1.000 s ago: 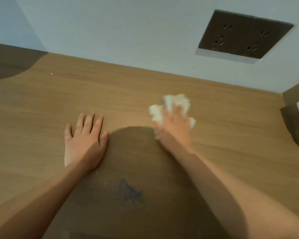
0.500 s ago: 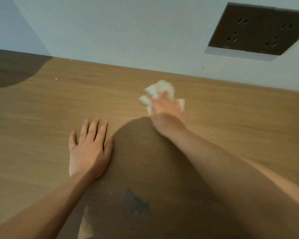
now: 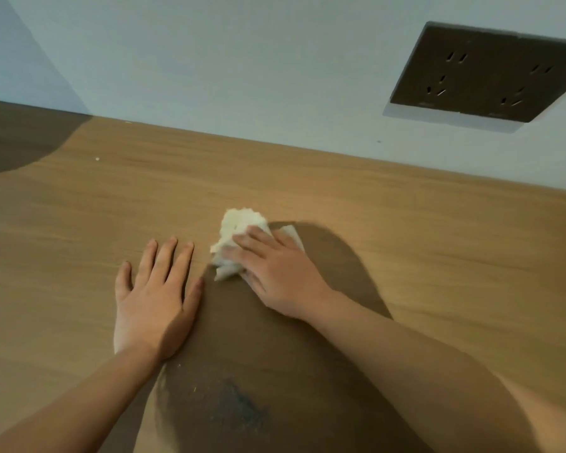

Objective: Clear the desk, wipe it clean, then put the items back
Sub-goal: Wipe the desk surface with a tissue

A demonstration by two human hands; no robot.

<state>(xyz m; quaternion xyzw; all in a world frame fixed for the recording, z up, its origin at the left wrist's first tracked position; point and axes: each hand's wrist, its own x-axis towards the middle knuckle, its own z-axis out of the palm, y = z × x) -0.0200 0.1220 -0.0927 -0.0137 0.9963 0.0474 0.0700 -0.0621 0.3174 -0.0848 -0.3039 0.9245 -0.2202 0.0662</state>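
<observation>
Nearest the camera, a dark bluish stain (image 3: 239, 410) marks the desk (image 3: 438, 243), inside a broad shadow, with a few pale crumbs (image 3: 194, 388) scattered to its left. The 2 bare forearms reach forward from the lower corners. The left hand (image 3: 154, 299) lies flat on the wood, palm down, fingers stretched and slightly spread, holding nothing. Just to its right and a little farther on, the right hand (image 3: 275, 273) presses down on a crumpled white tissue (image 3: 239, 237), its fingers laid flat over the wad rather than curled around it; the tissue sticks out beyond the fingertips, toward the wall and to the left, and rests on the desk near the middle. The 2 hands are close but not touching. Farther off on the left, 1 small white speck (image 3: 97, 159) sits on the wood near a dark shadow at the edge. Beyond the desk rises a pale wall (image 3: 242, 60), carrying a dark socket plate (image 3: 484, 73) at upper right.
</observation>
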